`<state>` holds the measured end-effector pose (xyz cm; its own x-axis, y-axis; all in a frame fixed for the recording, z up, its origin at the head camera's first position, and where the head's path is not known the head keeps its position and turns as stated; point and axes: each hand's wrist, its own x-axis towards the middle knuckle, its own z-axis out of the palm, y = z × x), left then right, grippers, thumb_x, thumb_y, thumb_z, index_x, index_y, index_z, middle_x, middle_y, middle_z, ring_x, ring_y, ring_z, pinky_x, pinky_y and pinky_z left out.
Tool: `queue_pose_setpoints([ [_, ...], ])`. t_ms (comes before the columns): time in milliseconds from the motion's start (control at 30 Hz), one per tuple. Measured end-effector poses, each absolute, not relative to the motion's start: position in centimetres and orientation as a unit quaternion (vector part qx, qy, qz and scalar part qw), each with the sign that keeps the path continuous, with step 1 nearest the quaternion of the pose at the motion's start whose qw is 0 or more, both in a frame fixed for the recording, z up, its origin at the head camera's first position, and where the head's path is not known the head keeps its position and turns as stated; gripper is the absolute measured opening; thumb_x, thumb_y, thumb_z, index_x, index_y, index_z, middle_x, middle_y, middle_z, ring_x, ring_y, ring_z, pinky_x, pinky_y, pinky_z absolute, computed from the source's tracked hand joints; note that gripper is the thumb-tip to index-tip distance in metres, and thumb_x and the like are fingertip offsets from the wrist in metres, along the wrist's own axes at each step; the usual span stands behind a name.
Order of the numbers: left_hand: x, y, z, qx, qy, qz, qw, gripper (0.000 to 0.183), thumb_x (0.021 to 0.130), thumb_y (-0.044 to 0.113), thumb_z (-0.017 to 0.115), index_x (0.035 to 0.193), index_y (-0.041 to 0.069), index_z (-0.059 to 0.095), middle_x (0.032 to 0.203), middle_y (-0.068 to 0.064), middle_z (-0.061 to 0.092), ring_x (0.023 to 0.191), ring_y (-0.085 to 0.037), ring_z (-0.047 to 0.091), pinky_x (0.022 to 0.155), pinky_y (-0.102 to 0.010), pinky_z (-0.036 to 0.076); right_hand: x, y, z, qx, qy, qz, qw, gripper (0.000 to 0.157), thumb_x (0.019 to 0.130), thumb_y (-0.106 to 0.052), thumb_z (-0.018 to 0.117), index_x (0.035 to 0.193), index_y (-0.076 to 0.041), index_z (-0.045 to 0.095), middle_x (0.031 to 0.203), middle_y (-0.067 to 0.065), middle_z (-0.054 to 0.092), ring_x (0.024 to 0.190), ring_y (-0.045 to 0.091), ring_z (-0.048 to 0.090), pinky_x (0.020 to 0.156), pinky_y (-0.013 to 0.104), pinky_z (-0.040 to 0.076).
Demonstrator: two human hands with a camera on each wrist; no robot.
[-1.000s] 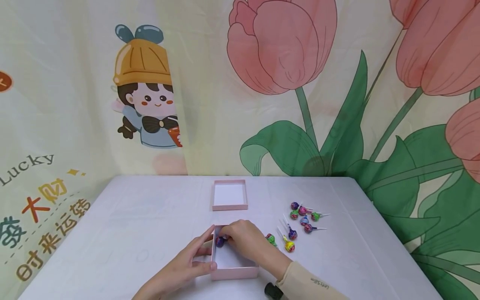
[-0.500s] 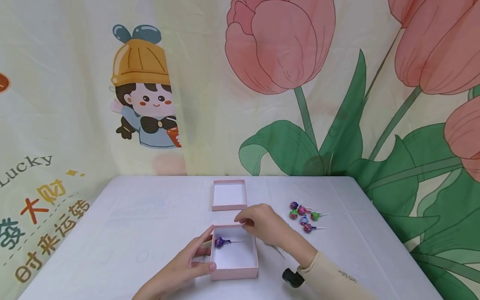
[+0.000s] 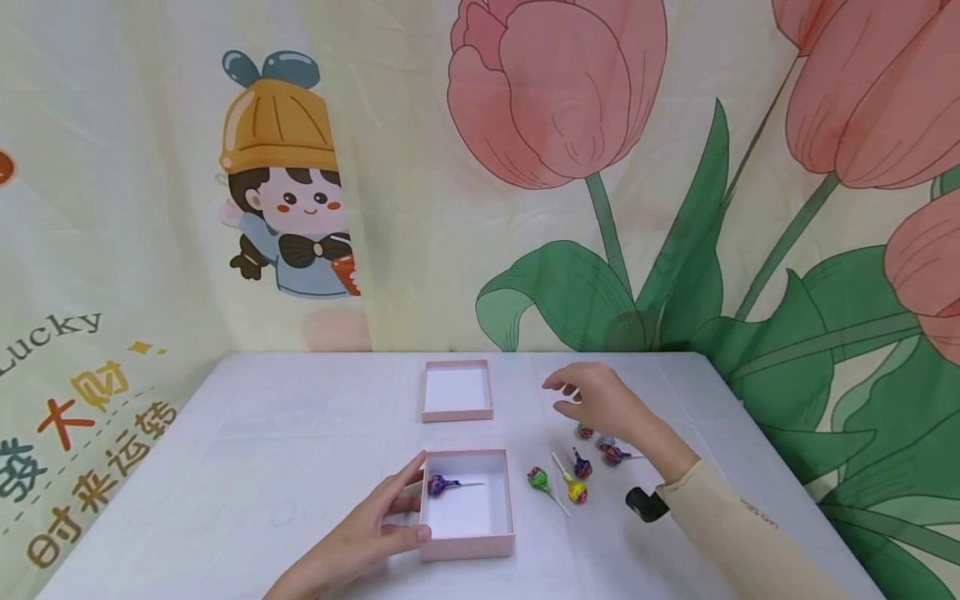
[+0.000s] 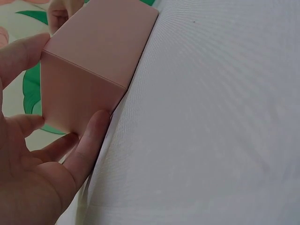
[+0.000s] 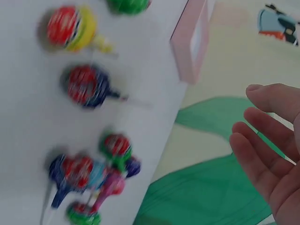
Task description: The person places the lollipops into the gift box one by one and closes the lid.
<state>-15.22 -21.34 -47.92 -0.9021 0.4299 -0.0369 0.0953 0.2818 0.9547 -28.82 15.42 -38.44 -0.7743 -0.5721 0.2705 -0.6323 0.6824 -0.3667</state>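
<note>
My left hand (image 3: 378, 521) grips the left side of an open pink box (image 3: 468, 547), thumb at the near corner and fingers at the far one. Its fingers lie against the pink box wall (image 4: 75, 98) in the left wrist view. Inside the box is one purple lollipop (image 3: 439, 485), its stick pointing right. My right hand (image 3: 602, 400) is raised over the far lollipops with fingers parted, holding nothing. Beneath it, partly covered, are a green-and-red lollipop (image 3: 585, 431) and a dark blue one (image 3: 613, 455). A pink-wrapped lollipop (image 5: 111, 183) shows in the right wrist view.
A shallow pink lid (image 3: 457, 416) lies behind the box. Between the box and the far cluster lie a green lollipop (image 3: 537, 478), a yellow one (image 3: 576, 492) and a dark blue one (image 3: 582, 467). A printed curtain (image 3: 420, 208) hangs at the table's back edge.
My right hand has let go of the purple lollipop inside the box, left the box and moved right and back over the lollipop cluster. The left hand stays on the box.
</note>
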Motion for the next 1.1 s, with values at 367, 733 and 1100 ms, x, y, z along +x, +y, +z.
queue_pose_setpoints([
  [367, -15.2, -21.3, -47.9, 0.174, 0.777, 0.585, 0.153, 0.090, 0.102, 0.021, 0.072, 0.172, 0.031, 0.017, 0.172, -0.025, 0.024, 0.142, -0.038, 0.048, 0.099, -0.025, 0.052, -32.7, 19.8, -41.9, 0.270, -0.938, 0.213, 0.044, 0.033, 0.092, -0.009, 0.084, 0.123, -0.005, 0.076, 0.122, 0.012, 0.076, 0.110, 0.035, 0.070, 0.094, 0.047, 0.058],
  [733, -15.2, -21.4, -48.1, 0.175, 0.778, 0.584, 0.150, 0.090, 0.103, 0.021, 0.072, 0.172, 0.029, 0.015, 0.171, -0.025, 0.024, 0.143, -0.039, 0.048, 0.099, -0.025, 0.052, -34.6, 21.2, -44.7, 0.233, -0.944, 0.232, 0.016, 0.031, 0.094, -0.016, 0.083, 0.123, -0.006, 0.077, 0.120, 0.011, 0.075, 0.110, 0.032, 0.067, 0.094, 0.048, 0.058],
  [1100, -15.2, -21.4, -48.0, 0.172, 0.780, 0.582, 0.152, 0.091, 0.102, 0.023, 0.072, 0.172, 0.028, 0.015, 0.172, -0.024, 0.023, 0.144, -0.040, 0.047, 0.099, -0.024, 0.052, -35.0, 21.5, -46.1, 0.192, -0.954, 0.230, -0.007, 0.026, 0.096, -0.018, 0.081, 0.121, -0.009, 0.079, 0.109, 0.002, 0.075, 0.100, 0.019, 0.066, 0.092, 0.041, 0.059],
])
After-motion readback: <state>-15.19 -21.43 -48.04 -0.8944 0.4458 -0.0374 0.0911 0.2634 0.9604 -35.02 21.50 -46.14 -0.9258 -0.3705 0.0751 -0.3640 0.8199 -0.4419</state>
